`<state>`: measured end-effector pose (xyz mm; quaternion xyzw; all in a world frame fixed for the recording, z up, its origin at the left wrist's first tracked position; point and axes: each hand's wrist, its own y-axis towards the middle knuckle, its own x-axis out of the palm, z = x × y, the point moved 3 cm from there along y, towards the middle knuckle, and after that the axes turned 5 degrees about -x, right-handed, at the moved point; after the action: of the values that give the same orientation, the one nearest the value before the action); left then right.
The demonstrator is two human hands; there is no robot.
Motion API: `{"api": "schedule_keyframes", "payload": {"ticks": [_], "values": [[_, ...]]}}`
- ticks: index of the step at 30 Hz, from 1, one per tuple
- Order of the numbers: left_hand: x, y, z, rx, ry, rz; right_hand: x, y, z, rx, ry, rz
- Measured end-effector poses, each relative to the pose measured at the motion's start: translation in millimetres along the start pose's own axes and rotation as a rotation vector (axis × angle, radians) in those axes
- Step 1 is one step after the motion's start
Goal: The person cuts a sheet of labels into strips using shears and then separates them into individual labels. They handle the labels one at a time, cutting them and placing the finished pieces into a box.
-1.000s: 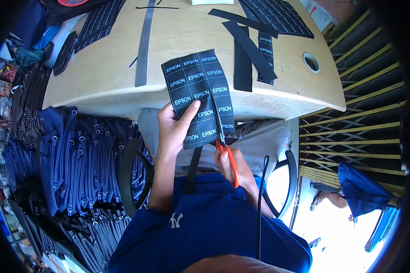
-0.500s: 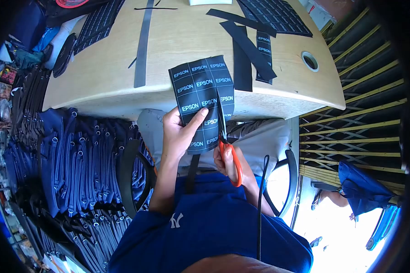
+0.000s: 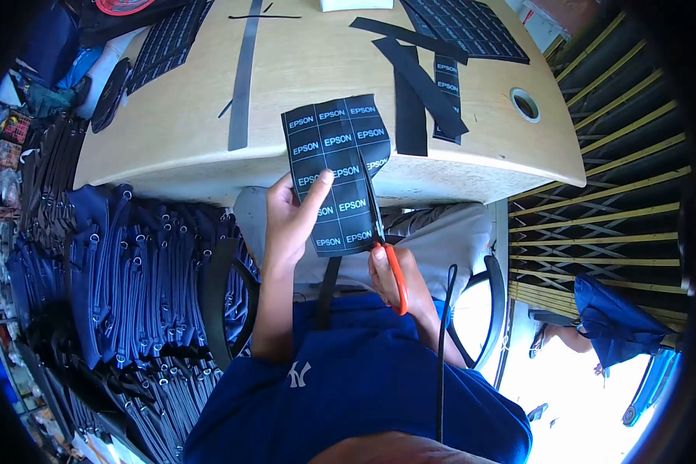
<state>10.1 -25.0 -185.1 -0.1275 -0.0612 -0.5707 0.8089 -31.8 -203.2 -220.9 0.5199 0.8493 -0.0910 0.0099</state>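
The black sheet (image 3: 336, 151), ruled by thin pale lines into boxes reading EPSON, is pinched in the left fingers (image 3: 322, 185), thumb on its printed face. Its right edge curls beside the scissors (image 3: 398, 278), whose orange handles the right fingers (image 3: 379, 254) grasp just below the sheet.

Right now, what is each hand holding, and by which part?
Left hand: the black sheet, by its left edge, thumb on top. Right hand: the scissors, by the orange handles.

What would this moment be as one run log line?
left hand: grips EPSON-printed sheet | right hand: holds orange-handled scissors, blades at sheet | table: dark strips lying
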Motion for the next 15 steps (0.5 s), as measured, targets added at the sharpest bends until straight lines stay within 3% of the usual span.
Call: {"api": "schedule_keyframes", "payload": {"ticks": [10, 15], "values": [[5, 0, -5, 0.080, 0.031, 0.018, 1, -2, 4, -0.142, -0.047, -0.111], [7, -6, -8, 0.097, 0.115, -0.024, 0, -5, -11, -0.053, -0.043, -0.036]]}}
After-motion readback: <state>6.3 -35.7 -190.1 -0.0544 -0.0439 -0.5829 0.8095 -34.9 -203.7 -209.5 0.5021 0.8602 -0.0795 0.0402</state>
